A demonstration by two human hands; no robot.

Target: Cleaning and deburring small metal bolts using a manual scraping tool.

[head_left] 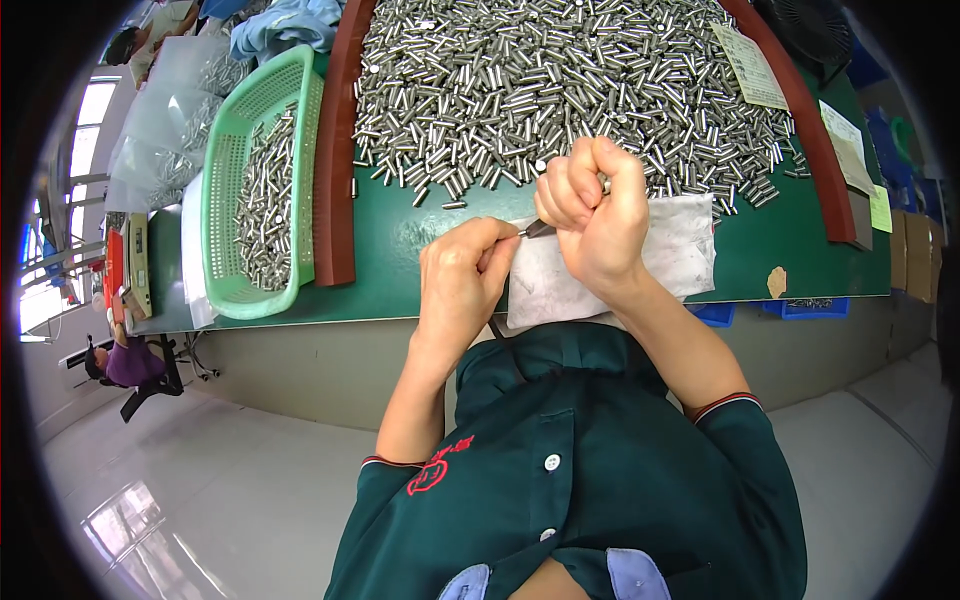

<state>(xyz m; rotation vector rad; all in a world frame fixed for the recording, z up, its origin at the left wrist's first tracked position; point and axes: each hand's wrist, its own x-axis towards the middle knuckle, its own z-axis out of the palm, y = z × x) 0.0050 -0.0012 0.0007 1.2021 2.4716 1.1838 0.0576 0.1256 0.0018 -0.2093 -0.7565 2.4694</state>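
My left hand is closed in a fist over the table's front edge, pinching a thin dark tool at its fingertips. My right hand is a fist just above and right of it, wrapped around a small metal pin whose tip shows at the knuckles. Both hands hover over a stained white cloth on the green table. Right behind them lies a large heap of short silver metal pins.
A green plastic basket with more pins sits at the left, beside a brown curved border strip. Clear bags of pins lie further left. Paper slips rest at the right. Another person sits far left.
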